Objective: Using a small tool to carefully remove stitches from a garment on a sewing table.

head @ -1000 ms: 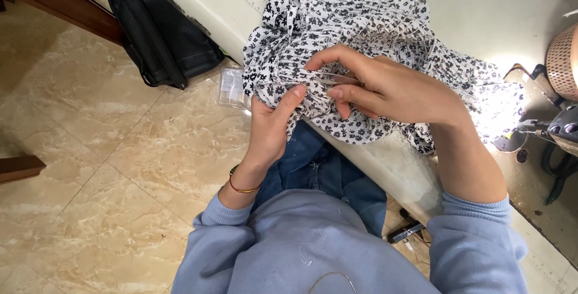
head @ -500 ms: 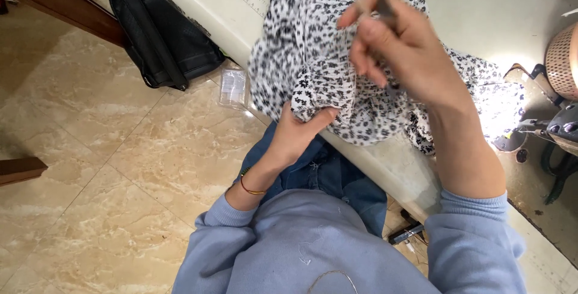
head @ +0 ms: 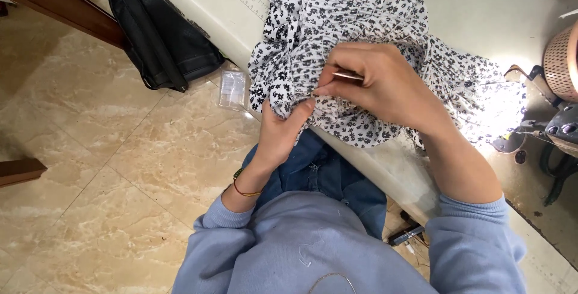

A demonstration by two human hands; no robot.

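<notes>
Nearest me, my blue sleeves and denim lap fill the bottom of the view. My left hand (head: 278, 136), a thin bracelet (head: 245, 190) at its wrist, reaches up toward 12 o'clock and closes on the hanging edge of the floral fabric (head: 337, 23), thumb on top and fingers tucked under the cloth. Just past it, touching the same fold, my right hand (head: 385, 83) is curled nearly shut, thumb and forefinger pinching a thin needle (head: 348, 76) that points toward 9 o'clock. The black-and-white fabric lies bunched over the near edge of the pale table (head: 481, 11). At 10 o'clock a black bag (head: 159, 35) leans against the table on the tiled floor (head: 90, 149), a small clear packet (head: 232, 89) beside it.
</notes>
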